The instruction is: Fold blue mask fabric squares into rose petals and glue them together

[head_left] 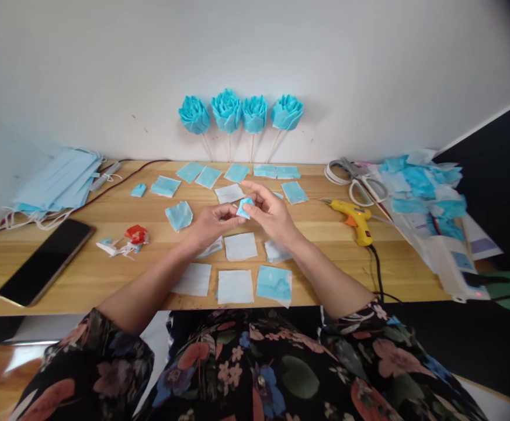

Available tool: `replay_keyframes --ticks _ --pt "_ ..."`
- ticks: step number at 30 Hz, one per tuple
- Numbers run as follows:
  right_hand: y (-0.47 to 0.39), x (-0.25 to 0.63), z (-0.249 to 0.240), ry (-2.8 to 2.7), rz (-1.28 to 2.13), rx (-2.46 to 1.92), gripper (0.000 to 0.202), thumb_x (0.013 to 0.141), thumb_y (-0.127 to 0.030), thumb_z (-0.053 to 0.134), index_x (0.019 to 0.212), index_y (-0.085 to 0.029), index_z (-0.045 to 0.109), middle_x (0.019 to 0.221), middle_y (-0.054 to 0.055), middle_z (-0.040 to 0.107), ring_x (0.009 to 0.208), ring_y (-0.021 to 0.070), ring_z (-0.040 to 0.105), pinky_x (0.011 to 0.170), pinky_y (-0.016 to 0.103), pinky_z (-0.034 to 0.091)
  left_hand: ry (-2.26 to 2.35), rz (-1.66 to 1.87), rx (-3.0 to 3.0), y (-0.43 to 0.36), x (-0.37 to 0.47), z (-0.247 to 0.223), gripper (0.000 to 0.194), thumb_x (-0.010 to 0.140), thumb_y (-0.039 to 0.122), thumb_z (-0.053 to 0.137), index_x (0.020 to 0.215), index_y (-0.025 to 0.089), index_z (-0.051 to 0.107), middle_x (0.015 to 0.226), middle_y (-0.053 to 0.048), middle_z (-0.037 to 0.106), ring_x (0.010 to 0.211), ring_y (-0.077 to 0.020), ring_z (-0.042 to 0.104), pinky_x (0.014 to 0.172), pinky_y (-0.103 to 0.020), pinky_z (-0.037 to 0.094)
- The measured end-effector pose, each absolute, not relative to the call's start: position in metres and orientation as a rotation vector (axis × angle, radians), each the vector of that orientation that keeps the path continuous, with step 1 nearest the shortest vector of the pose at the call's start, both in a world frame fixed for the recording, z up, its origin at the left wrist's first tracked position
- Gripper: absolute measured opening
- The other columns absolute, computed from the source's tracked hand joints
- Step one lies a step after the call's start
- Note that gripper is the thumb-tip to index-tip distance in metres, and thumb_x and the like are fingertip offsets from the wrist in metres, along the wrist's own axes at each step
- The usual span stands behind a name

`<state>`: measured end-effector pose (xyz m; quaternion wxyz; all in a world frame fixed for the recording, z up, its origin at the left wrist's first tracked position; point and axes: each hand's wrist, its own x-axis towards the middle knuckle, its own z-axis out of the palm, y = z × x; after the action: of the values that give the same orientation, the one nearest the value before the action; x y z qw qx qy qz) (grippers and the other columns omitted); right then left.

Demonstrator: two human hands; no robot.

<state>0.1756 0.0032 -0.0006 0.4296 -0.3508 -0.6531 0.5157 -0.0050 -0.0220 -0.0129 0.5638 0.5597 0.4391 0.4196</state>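
Note:
Above the middle of the table, a small folded blue fabric piece (245, 207) is pinched between my two hands. My right hand (273, 215) grips it between thumb and fingers, the index finger raised over it. From the other side, the thumb and fingertips of my left hand (216, 224) close on its left edge. Around them lie cut fabric squares, some blue side up (274, 283), some white side up (240, 247). One small folded blue piece (138, 190) rests on the left. Several blue fabric flowers (227, 111) on thin sticks lean against the wall.
A yellow glue gun (354, 219) with its cord lies right, near scissors (366, 182) and a white tape roll (339, 172). Blue scraps (421, 181) and a white power strip (460, 266) are at far right. Left are stacked masks (57, 178), a phone (47, 262) and a red scrap (136, 234).

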Motion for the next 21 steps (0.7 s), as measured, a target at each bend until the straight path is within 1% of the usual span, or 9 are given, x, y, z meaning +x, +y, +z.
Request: replay_keyframes --ticks 3,8,12,15,21 --pt "0.005 0.177 0.000 -1.626 1.258 -0.871 0.054 0.087 -0.041 0.065 0.136 -0.024 0.054 0.091 0.001 0.063 0.084 0.0148 0.060 0.077 0.029 0.051 1.037 0.998 1.285 -0.022 -0.006 -0.010 0.025 0.076 0.041 0.077 0.075 0.017 0.070 0.076 -0.001 0.065 0.073 -0.0130 0.055 0.075 -0.029 0.042" --pt "0.010 0.183 0.002 -1.602 1.216 -0.870 0.054 0.087 -0.044 0.064 0.136 -0.023 0.055 0.092 0.001 0.063 0.085 0.0152 0.059 0.081 0.030 0.050 1.089 1.120 1.171 -0.021 -0.007 -0.004 0.024 0.070 0.040 0.079 0.071 0.018 0.071 0.070 0.000 0.063 0.068 -0.0127 0.051 0.071 -0.029 0.041" --pt "0.015 0.188 -0.001 -1.569 1.217 -0.908 0.054 0.087 -0.046 0.063 0.137 -0.025 0.055 0.089 0.000 0.058 0.083 0.0151 0.056 0.080 0.029 0.050 1.101 1.216 1.140 -0.016 -0.013 -0.001 0.026 0.077 0.040 0.072 0.065 0.018 0.065 0.065 0.000 0.057 0.065 -0.0130 0.048 0.070 -0.029 0.040" --pt "0.019 0.190 -0.004 -1.527 1.230 -0.908 0.052 0.088 -0.044 0.063 0.136 -0.025 0.057 0.086 -0.001 0.056 0.081 0.0142 0.054 0.079 0.028 0.049 1.071 1.274 1.130 -0.013 -0.017 0.001 0.030 0.081 0.040 0.066 0.061 0.018 0.061 0.063 -0.002 0.054 0.066 -0.0145 0.049 0.069 -0.030 0.040" --pt "0.023 0.191 -0.005 -1.465 1.219 -0.926 0.045 0.085 -0.042 0.066 0.127 -0.025 0.065 0.084 -0.001 0.052 0.076 0.0126 0.049 0.075 0.026 0.046 1.086 1.382 1.153 -0.009 -0.020 -0.006 0.044 0.089 0.043 0.055 0.052 0.020 0.048 0.058 -0.001 0.048 0.062 -0.0139 0.047 0.065 -0.029 0.039"
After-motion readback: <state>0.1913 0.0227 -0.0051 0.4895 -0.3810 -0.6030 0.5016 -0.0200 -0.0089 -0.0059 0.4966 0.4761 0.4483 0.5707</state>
